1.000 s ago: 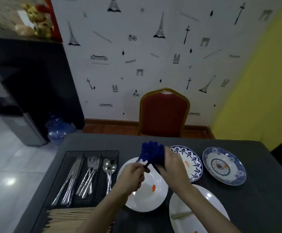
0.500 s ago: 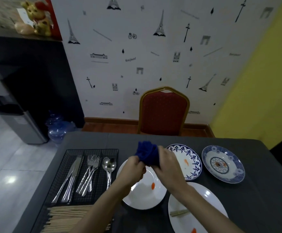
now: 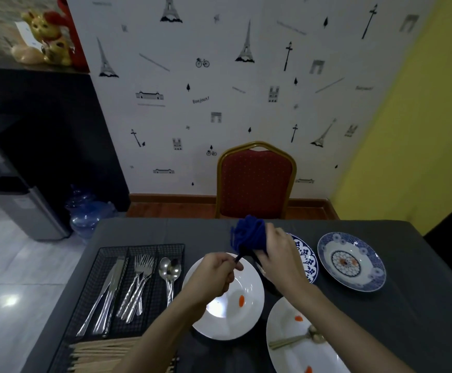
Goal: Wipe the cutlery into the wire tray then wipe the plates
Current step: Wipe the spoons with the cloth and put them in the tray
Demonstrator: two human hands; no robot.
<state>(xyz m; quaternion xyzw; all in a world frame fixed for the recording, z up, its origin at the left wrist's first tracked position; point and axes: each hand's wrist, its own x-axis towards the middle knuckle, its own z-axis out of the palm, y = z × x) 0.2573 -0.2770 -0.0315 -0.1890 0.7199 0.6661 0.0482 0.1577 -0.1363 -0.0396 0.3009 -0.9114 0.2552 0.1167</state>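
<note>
two hands meet above a dark grey table [image 3: 408, 332], where a black wire tray [image 3: 103, 251] holds steel knives, forks and spoons in separate compartments. beside it sits a round white plate [image 3: 251, 313] with an orange smear. the right hand [image 3: 278, 254] grips a bunched blue cloth [image 3: 249, 235]; the left hand [image 3: 216, 273] pinches its twisted tail.
</note>
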